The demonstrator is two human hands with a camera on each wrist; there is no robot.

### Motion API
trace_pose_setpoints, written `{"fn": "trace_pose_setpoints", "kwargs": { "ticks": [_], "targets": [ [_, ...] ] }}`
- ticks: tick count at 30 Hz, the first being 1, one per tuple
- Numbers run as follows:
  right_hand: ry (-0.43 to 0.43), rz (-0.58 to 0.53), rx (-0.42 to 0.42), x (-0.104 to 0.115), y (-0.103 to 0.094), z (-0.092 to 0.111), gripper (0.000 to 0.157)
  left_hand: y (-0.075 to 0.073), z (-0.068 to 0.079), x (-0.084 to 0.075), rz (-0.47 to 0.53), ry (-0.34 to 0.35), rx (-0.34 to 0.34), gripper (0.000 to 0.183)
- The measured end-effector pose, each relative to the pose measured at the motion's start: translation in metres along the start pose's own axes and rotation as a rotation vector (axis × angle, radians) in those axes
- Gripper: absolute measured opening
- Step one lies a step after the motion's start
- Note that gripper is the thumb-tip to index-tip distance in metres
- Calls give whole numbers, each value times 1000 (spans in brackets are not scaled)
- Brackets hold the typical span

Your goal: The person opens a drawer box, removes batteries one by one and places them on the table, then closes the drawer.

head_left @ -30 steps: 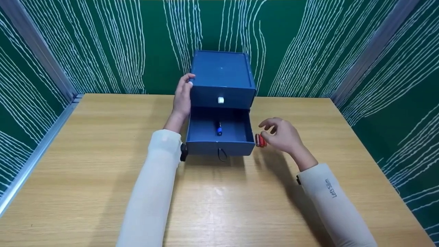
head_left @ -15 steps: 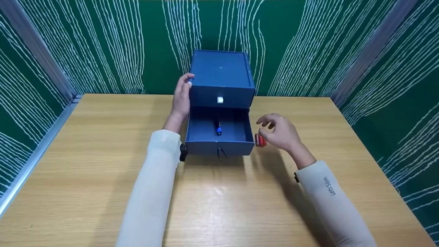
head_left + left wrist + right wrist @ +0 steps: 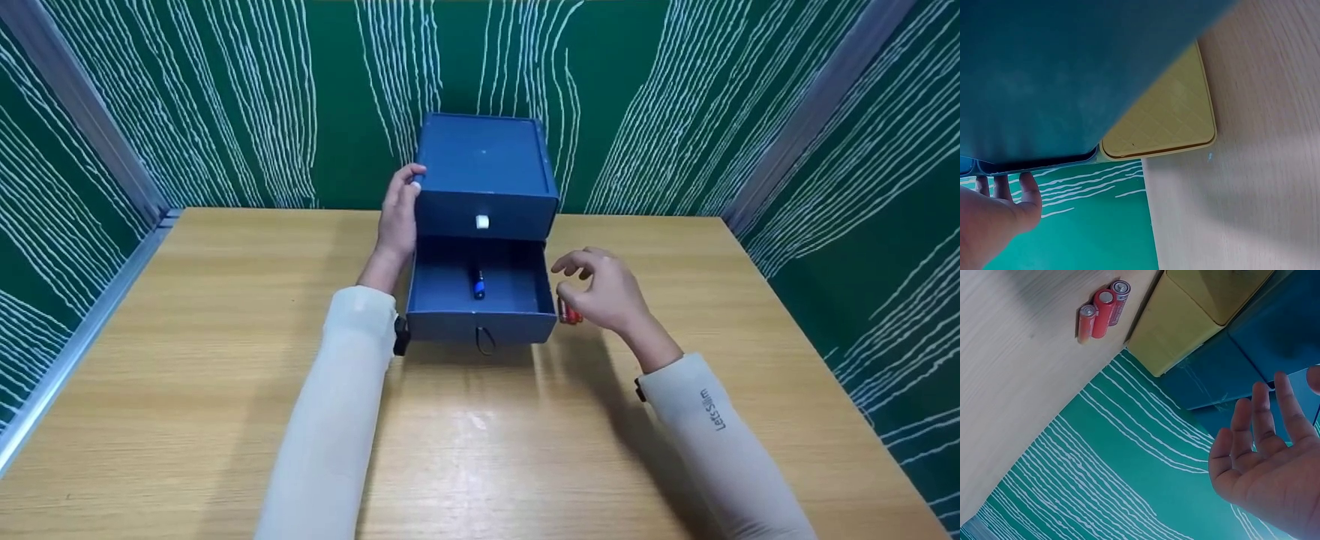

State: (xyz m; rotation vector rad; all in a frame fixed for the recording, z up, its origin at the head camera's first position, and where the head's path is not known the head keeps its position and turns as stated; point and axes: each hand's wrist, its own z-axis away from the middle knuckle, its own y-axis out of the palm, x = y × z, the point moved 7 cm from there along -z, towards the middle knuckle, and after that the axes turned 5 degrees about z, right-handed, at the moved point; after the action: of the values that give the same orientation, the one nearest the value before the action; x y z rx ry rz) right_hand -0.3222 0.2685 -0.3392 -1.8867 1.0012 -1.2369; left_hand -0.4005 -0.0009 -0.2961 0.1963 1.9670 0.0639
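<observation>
A dark blue drawer unit stands near the back wall, its lower drawer pulled out. Inside the drawer lies a small black-and-blue cylinder. My left hand rests against the unit's left side, fingers near the top front corner; in the left wrist view its fingertips meet the blue edge. To the right of the drawer, my right hand hovers with bent, spread fingers and holds nothing. Close under its thumb in the head view are red batteries; the right wrist view shows three batteries side by side on the table.
A yellow section sits below the blue drawers, its quilted side showing in the left wrist view. The upper drawer has a white knob; a black loop hangs from the lower one. Green walls enclose the wooden table.
My right hand has shifted slightly left, toward the drawer, and now covers more of the batteries in the head view. The left hand and the drawer have stayed put.
</observation>
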Motion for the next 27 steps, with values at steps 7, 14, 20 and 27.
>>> {"fn": "trace_pose_setpoints", "kwargs": {
  "ticks": [7,14,20,27],
  "targets": [
    [-14,5,-10,4,0,-1,18,1,0,0,17,3,-4,33],
    [-9,15,-20,7,1,-3,19,0,-1,-1,1,9,-2,32],
    [-8,7,-31,11,-1,-4,17,-1,0,0,-15,-9,-5,33],
    [-19,-2,-26,14,-1,-5,20,-1,-1,1,-10,-10,-1,33]
  ]
}}
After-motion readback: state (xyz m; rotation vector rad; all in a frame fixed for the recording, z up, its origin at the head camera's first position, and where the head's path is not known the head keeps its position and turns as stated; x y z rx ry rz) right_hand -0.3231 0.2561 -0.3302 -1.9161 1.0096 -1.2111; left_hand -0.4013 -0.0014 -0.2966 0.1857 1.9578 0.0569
